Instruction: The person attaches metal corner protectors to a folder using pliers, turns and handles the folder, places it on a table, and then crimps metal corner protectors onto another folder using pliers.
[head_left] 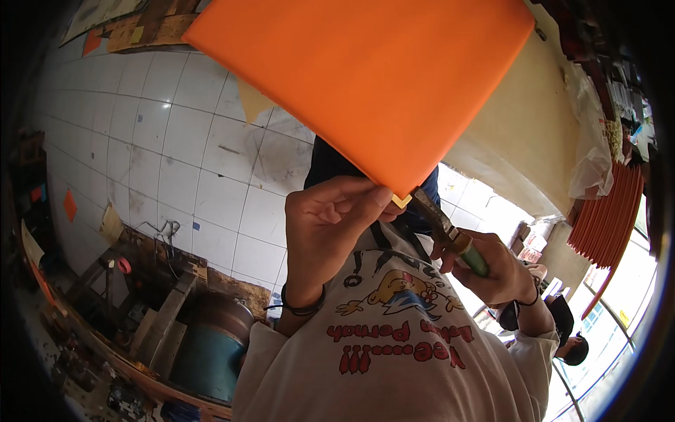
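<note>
A large orange covered board spans the upper middle of the view, one corner pointing down toward my chest. At that corner shows a small gold-coloured corner piece. My left hand pinches the board at this corner between thumb and fingers, the other fingers curled. From the other side, my right hand grips green-handled pliers. Their dark metal jaws touch the board's edge beside the gold piece; how far they are closed on it is hard to see.
A cream-coloured surface lies right of the board, with clear plastic at its edge. Farther right is a stack of orange-red sheets. A blue-green metal cylinder stands lower left on the tiled floor. Another person appears far right.
</note>
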Motion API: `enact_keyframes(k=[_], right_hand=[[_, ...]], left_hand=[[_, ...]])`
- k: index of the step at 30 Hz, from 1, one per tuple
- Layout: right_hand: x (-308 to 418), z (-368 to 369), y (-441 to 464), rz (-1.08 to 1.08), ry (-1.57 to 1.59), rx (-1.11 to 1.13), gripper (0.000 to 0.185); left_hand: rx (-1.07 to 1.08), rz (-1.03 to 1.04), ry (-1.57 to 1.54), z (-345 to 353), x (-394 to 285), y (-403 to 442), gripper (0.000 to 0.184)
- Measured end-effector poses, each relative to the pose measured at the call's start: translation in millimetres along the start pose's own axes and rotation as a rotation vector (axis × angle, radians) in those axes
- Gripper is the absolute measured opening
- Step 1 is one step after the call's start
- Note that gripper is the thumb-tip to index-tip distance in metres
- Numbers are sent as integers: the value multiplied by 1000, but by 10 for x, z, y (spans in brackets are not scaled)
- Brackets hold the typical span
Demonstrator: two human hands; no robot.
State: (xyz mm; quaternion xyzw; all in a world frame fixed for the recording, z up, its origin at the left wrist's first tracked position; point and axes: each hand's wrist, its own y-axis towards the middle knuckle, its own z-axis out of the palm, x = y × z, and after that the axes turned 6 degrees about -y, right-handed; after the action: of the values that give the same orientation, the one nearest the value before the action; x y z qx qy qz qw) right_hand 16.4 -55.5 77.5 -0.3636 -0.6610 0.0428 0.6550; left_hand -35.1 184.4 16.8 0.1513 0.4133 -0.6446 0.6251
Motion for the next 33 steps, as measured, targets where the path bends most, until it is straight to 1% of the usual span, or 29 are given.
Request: enact_keyframes(k=[2, 5, 8, 11, 14, 17, 20, 23, 25, 27, 29, 30, 32, 33], right_hand=[[59, -33, 11, 19, -39, 17, 23], [55, -2, 11, 16, -66, -13, 23], [-7, 6, 11, -84, -116, -31, 22], [-69, -9, -22, -96, -164, -25, 19], [-88, 104, -29, -58, -102, -148, 19], [-38, 31, -20, 7, -123, -41, 20], [-44, 34, -13, -18, -150, -39, 22], [-80, 74, -17, -65, -187, -103, 17], [-155, 114, -55, -95, -202, -161, 19], [-142, 121, -58, -72, -192, -149, 20], [-29, 64, -28, 4, -157, -67, 21], [-23, 37, -36, -12, -136, -29, 23], [-34, -16, -59, -49, -100, 45, 27], [-35, 9, -65, -25, -48, 34, 31]], left_hand=[[-10, -8, -13, 15, -1, -6, 14], [1, -7, 16, 6, -11, -3, 14], [1, -6, 15, 0, -5, -4, 13], [0, -8, 9, 0, 4, -4, 13], [3, -6, -1, 6, -1, -1, 13], [5, 3, -11, 6, 20, 0, 14], [0, -4, -7, -9, 29, -1, 14], [0, -19, 15, -3, 5, 2, 14], [-11, -23, 45, 4, -3, 8, 14], [-17, -52, 49, 6, -49, 25, 15], [-16, -106, 26, 5, -144, 67, 17], [-19, -55, 106, 17, -157, 102, 18], [-80, 3, 151, 45, -239, 163, 18], [-108, 30, 174, 56, -284, 192, 18]])
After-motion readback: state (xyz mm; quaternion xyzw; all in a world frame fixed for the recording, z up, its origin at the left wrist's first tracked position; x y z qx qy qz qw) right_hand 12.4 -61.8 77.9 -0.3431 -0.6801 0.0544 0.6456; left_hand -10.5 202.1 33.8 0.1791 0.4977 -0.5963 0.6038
